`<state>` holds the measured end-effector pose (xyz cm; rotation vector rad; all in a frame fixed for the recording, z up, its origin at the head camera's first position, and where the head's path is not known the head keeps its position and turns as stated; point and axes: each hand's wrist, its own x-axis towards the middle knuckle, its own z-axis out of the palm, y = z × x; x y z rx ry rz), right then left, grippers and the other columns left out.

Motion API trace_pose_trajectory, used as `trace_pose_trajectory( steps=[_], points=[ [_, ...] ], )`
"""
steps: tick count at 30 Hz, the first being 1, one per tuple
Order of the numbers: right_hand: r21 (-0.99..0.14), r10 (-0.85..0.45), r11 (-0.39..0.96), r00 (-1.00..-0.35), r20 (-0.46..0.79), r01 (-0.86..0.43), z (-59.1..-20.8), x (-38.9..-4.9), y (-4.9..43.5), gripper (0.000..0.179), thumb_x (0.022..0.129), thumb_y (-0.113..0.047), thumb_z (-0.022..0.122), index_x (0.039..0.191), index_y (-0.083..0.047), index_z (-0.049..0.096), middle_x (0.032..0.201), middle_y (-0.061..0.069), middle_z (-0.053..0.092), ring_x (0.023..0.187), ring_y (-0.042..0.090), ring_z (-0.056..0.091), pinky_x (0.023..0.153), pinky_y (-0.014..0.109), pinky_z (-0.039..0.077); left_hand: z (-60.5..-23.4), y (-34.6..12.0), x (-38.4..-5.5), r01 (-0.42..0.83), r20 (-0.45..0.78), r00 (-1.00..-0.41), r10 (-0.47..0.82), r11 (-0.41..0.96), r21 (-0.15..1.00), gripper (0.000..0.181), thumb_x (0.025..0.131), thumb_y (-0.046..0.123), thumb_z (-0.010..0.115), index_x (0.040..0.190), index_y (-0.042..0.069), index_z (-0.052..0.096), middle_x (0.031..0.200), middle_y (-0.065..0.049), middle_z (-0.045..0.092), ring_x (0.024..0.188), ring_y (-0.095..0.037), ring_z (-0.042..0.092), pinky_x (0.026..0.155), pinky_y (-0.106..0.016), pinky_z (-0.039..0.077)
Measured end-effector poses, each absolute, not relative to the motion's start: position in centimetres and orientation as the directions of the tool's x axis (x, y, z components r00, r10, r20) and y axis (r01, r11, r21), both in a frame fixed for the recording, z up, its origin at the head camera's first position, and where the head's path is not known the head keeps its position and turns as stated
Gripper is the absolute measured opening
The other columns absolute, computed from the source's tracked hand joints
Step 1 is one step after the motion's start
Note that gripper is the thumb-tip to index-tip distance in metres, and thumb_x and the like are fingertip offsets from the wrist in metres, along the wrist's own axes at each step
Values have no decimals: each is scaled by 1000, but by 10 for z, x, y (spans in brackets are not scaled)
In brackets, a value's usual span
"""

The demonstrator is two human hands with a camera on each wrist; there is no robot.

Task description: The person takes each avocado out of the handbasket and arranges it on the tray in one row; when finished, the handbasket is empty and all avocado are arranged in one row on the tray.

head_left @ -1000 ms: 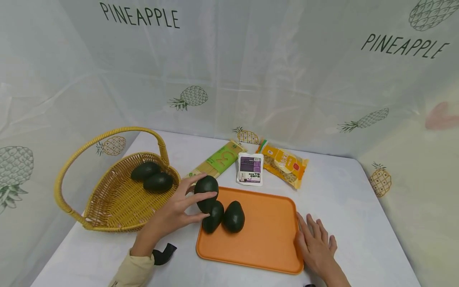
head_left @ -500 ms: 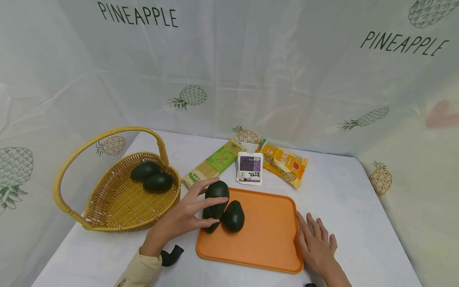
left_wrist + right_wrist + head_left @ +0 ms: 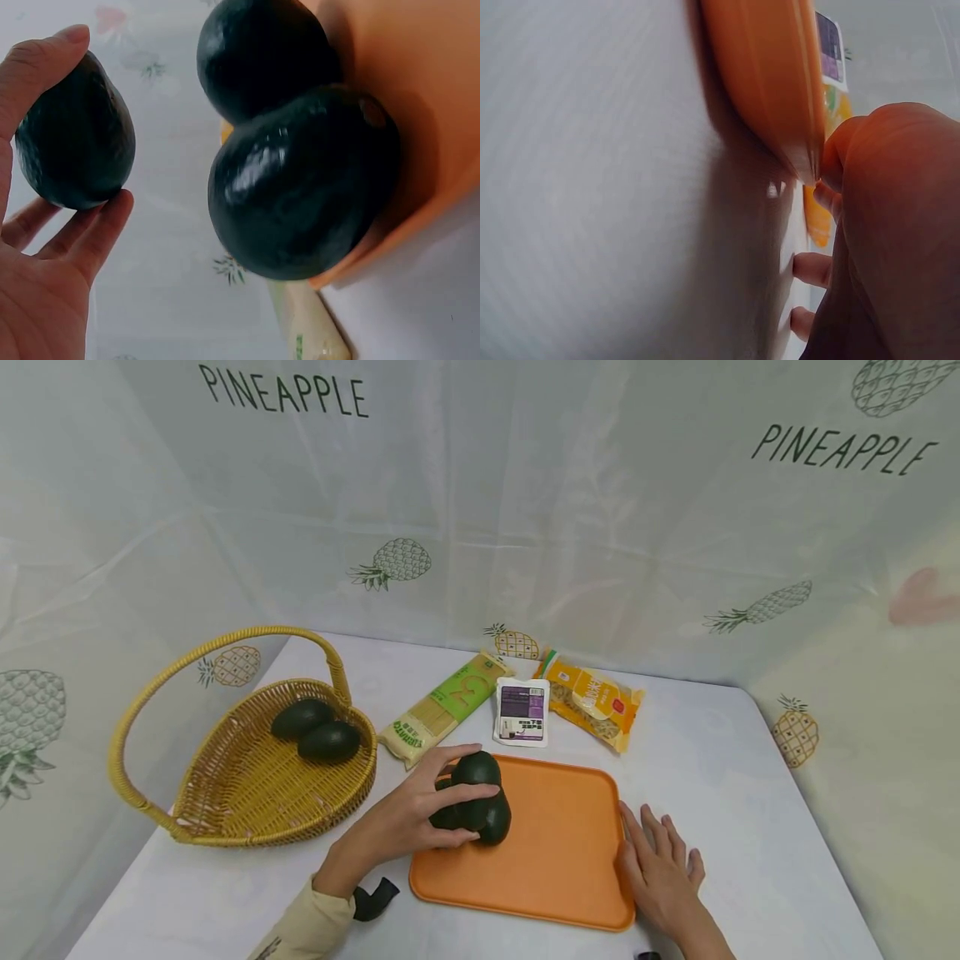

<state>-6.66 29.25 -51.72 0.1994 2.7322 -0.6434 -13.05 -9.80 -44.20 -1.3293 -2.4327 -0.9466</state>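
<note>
My left hand (image 3: 427, 806) pinches a dark green avocado (image 3: 79, 139) between thumb and fingers, above the left part of the orange tray (image 3: 555, 852). In the left wrist view this avocado shows apart from two others. Those two lie side by side on the tray: one avocado (image 3: 300, 180) partly hidden behind my left hand in the head view, the other avocado (image 3: 497, 820) overlapped by the held one. My right hand (image 3: 662, 877) rests at the tray's right edge, thumb side against the rim, with its other fingers spread on the white table.
Left of the tray stands a yellow wicker basket (image 3: 247, 789) with a tall handle and two avocados (image 3: 318, 731) inside. Behind the tray lie a green noodle pack (image 3: 450, 702), a white-and-purple packet (image 3: 522, 714) and an orange bag (image 3: 592, 700). A black curved piece (image 3: 375, 900) is near my left wrist.
My left hand has carried the avocado to the right and slightly nearer, over the two avocados on the tray. The noodle pack's near end has come into view. My right hand has stayed put.
</note>
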Motion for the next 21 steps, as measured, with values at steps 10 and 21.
trace_pose_trajectory(
  steps=[10,21],
  points=[
    [-402,61,894,-943,-327,198,-516,-66,291,61,116,-43,33,172,-23,21,177,25,6,159,57,-8,114,87,-9,-442,-82,-131,831,455,-539,708,361,423,61,88,30,91,144,33,66,165,-14,42,148,-30,46,106,-42,60],
    [-389,79,893,-929,-361,228,-517,-68,290,62,115,-41,33,173,-24,20,178,24,4,160,56,-11,115,86,-13,-444,-65,-131,827,387,-518,762,333,453,59,90,29,89,144,28,67,163,-19,40,143,-33,51,104,-40,61]
  ],
)
